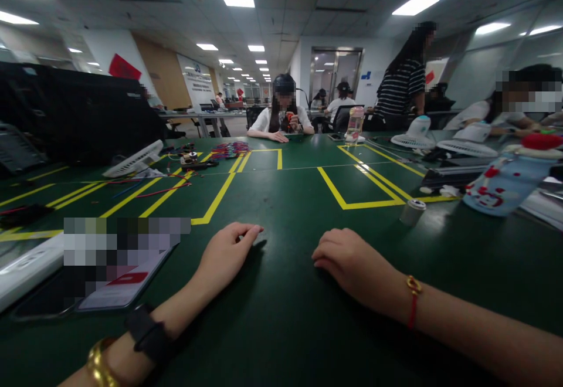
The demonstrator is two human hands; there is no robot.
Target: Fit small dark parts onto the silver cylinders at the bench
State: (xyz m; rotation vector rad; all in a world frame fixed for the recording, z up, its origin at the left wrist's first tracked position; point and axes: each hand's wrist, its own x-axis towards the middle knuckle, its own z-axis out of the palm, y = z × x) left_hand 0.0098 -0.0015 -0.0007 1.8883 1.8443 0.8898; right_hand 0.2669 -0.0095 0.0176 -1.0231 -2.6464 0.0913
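Note:
My left hand hovers low over or rests on the green table, thumb and forefinger tips together. A small gap shows between them, and I see nothing held. A black watch band and a gold bangle are on that arm. My right hand lies across from it with its fingers curled in; the palm side is hidden and no object sticks out. Left of my left hand are a light-coloured phone and a dark flat device, both partly blurred out. Ahead of my right hand stands a small silver cylinder.
Yellow tape marks the table. A white power strip lies at the left, near a tilted white fan and bundled wires. At the right stand a blue bottle and other fans. A person sits opposite, holding something orange-red.

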